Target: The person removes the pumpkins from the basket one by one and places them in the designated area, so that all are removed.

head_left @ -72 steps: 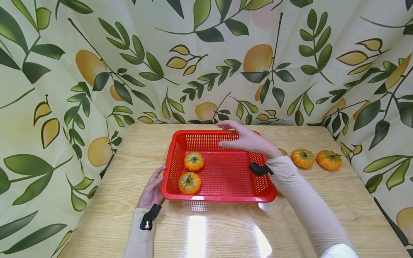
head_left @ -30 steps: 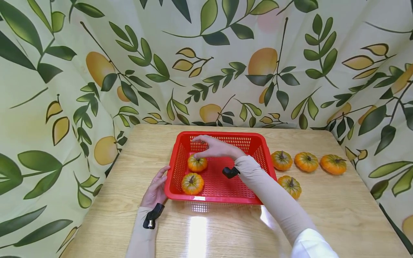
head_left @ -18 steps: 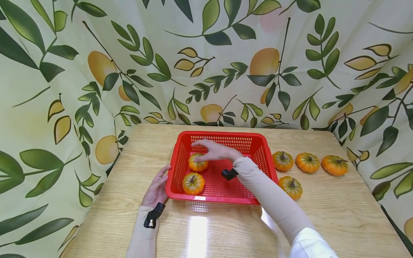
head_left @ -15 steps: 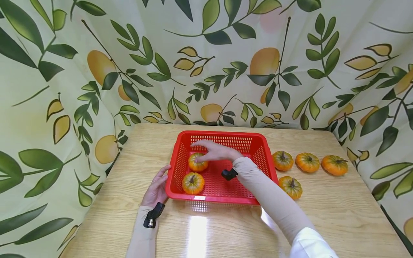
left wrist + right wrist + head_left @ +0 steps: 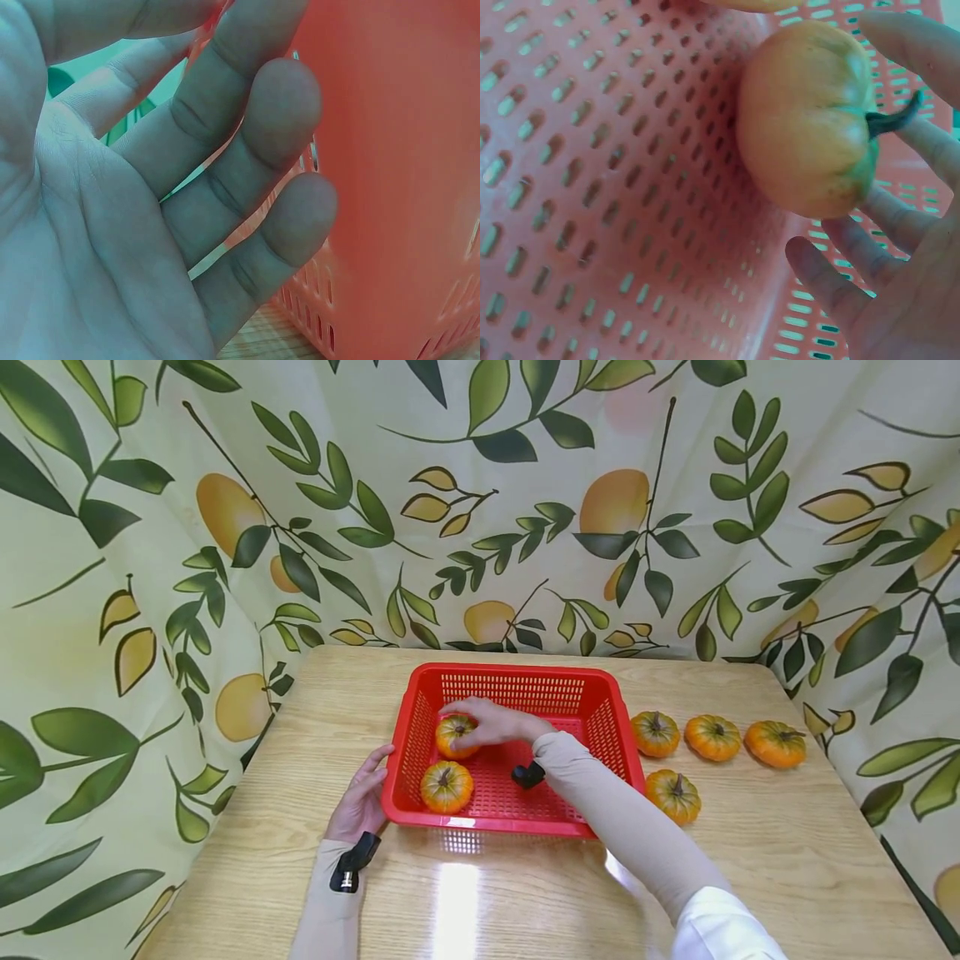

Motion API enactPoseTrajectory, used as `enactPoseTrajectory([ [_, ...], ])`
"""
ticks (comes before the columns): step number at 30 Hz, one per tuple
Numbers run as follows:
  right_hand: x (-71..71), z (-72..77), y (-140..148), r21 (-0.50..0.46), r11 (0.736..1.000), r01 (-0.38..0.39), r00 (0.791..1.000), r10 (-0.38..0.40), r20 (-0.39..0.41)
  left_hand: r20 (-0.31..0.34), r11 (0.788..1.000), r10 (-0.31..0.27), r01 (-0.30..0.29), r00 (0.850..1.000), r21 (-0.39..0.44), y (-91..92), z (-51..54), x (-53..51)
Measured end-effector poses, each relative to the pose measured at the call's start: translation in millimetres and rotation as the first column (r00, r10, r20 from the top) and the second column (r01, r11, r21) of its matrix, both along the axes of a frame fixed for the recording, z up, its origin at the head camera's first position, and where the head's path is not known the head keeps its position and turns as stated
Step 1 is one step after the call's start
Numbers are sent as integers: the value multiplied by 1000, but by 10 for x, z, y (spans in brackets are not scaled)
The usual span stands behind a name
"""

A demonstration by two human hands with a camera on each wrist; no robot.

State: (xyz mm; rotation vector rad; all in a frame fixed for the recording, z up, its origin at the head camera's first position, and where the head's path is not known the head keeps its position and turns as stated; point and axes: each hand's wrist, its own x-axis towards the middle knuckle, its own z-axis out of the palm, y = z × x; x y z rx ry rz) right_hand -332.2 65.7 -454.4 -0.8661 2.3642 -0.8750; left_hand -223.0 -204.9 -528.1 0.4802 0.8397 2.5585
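In the head view, a red basket (image 5: 510,823) holds two small orange pumpkins at its left end. My right hand (image 5: 491,723) is over the rear pumpkin (image 5: 452,737); the front one (image 5: 446,787) lies nearer me. The right wrist view shows this hand (image 5: 911,292) spread around the pumpkin (image 5: 802,120) and its dark stem, thumb and fingers loosely bent, without a clear grip. My left hand (image 5: 358,802) touches the basket's left side with its fingertips. Its fingers are slightly bent and the palm faces the basket wall (image 5: 397,150) in the left wrist view, the hand (image 5: 112,217) holding nothing.
Right of the basket, more pumpkins lie on the wooden table (image 5: 787,860): a row of three (image 5: 655,733) (image 5: 713,737) (image 5: 775,744) and one nearer me (image 5: 673,796). A leaf-patterned cloth (image 5: 525,485) hangs behind and at the sides.
My right hand has come left from above the basket's right part, then lowered around the rear pumpkin. My left hand stays at the basket's left side.
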Motion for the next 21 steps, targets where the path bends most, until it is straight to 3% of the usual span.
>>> enactPoseTrajectory([
  [4, -4, -46, -18, 8, 1000, -21, 1000, 21, 8, 1, 1000, -1, 1, 1000, 12, 7, 7, 6],
  [15, 22, -19, -16, 35, 999, 7, 997, -9, 73, -7, 1000, 10, -10, 1000, 12, 8, -25, -13],
  [21, 39, -23, -33, 48, 998, -31, 995, 27, 95, -1, 1000, 6, -6, 1000, 26, 13, -20, -6],
])
